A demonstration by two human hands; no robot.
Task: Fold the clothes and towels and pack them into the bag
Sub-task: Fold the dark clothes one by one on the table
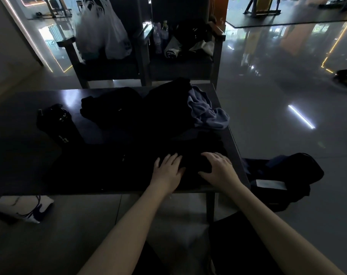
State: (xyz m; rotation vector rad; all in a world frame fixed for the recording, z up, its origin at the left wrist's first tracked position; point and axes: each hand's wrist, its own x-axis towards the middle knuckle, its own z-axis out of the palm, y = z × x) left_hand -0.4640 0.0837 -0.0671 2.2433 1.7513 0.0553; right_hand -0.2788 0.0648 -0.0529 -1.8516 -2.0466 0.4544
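Early yet. With left hand [167, 169] and right hand [218, 167] flat, fingers [169, 157] spread, gripping nothing, pressing a dark garment [190, 153] at near right of the desk [69, 100]. Farther off, unfolded: heaped dark clothes [164, 102], blue towel [206, 112]. Right, on floor [267, 116]: bag [291, 171].

Counter [16, 159]: dark, glossy.
Flask [57, 124]: black, on counter's left part.
Plastic bag [101, 30]: white, on far left chair [109, 70].
Clear bottles [160, 36]: on right chair [180, 66].

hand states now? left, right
Left hand: open, fingers flat, pressing on the dark garment.
Right hand: open, pressing on the same garment.
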